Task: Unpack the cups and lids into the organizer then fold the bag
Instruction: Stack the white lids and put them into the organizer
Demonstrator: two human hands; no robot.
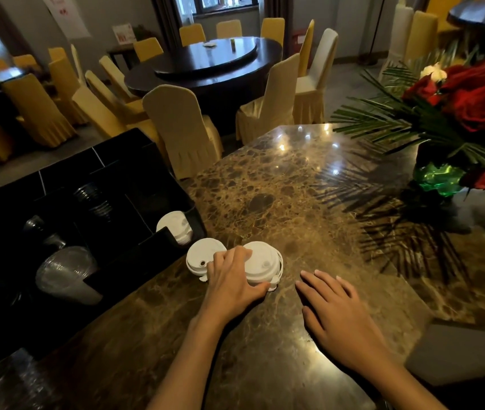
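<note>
Both forearms are bare and reach forward from the bottom edge of the view, the left one rising from lower centre, the right one from the lower right corner. The left hand [232, 279] lies palm down, its fingers bent and spread, the thumb stretched out to the right side and the fingertips [236, 252] curled over what lies under them. The right hand [334, 309] lies flat and palm down on the tabletop [279, 187], its fingers straight, close together and pointing up and to the left, holding nothing. The two hands are near each other but apart
</note>
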